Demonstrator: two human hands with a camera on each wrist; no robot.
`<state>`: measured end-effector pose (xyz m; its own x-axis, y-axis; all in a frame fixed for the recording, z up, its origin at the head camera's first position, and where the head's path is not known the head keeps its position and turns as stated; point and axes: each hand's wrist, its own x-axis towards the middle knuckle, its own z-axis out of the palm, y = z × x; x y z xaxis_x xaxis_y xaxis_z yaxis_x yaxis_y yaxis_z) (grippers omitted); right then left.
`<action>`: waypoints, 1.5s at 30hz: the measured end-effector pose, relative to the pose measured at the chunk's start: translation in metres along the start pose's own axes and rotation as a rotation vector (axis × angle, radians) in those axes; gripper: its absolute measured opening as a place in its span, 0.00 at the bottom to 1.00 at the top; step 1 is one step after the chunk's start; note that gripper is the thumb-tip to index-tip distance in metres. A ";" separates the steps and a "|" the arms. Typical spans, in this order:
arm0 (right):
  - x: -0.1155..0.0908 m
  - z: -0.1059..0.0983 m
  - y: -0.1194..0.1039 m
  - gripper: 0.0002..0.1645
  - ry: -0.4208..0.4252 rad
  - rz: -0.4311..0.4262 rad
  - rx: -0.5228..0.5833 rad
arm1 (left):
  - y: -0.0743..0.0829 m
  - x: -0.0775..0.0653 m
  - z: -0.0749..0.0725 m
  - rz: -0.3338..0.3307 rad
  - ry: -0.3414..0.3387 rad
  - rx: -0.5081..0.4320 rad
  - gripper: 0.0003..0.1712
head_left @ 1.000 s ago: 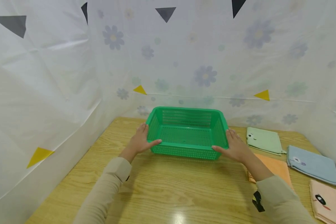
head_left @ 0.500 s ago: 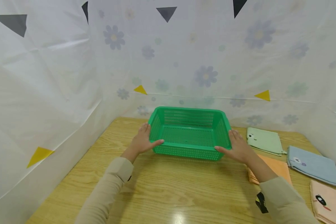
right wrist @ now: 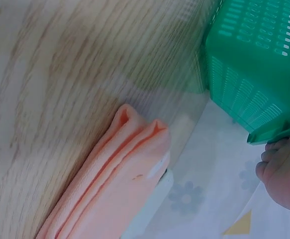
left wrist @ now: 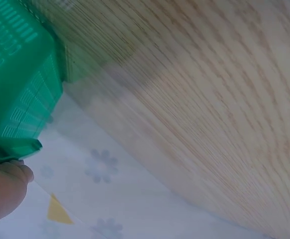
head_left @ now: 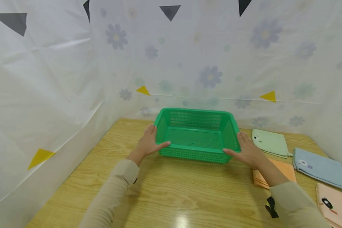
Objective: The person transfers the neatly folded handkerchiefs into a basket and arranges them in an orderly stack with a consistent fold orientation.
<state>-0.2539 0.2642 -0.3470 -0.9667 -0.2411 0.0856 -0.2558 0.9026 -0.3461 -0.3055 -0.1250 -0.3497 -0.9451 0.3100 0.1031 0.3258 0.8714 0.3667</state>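
A green plastic basket with slotted walls stands towards the back of the wooden table, its slotted floor showing. My left hand grips its left end, thumb over the front left corner of the rim. At the opposite end my right hand holds the rim, thumb on the front right corner. In the left wrist view, fingertips curl under the basket's lip. The right wrist view likewise has fingers beneath the rim. A folded orange towel lies under the right forearm, partly hidden.
Right of the basket lie more folded towels: pale green, blue and pink, the last cut off by the frame. White sheeting with flower prints rises behind the wooden table and along its sides.
Both hands have shifted the green basket a little to the right, keeping their grip. The towels stay in place.
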 end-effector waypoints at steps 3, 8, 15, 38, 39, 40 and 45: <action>-0.001 -0.001 0.003 0.62 0.001 0.002 -0.007 | 0.003 0.000 0.001 0.002 0.000 -0.008 0.66; -0.002 -0.003 0.005 0.62 -0.004 0.003 -0.014 | 0.009 0.000 0.001 -0.001 -0.002 -0.014 0.64; -0.004 -0.005 0.008 0.61 -0.005 0.003 0.006 | 0.013 0.002 0.001 0.014 0.001 -0.001 0.66; -0.012 -0.009 0.024 0.61 -0.019 0.012 0.022 | 0.026 0.006 0.008 0.012 -0.013 -0.006 0.62; -0.013 -0.009 0.025 0.61 -0.021 0.011 0.020 | 0.027 0.006 0.008 0.015 -0.013 -0.001 0.63; -0.013 -0.009 0.025 0.61 -0.026 0.013 0.021 | 0.027 0.006 0.009 0.018 -0.012 -0.002 0.64; -0.013 -0.011 0.025 0.61 -0.029 0.007 0.022 | 0.028 0.006 0.011 0.023 -0.010 0.007 0.67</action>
<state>-0.2480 0.2937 -0.3461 -0.9678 -0.2454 0.0564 -0.2487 0.8964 -0.3668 -0.3016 -0.0948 -0.3489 -0.9373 0.3334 0.1018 0.3472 0.8670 0.3575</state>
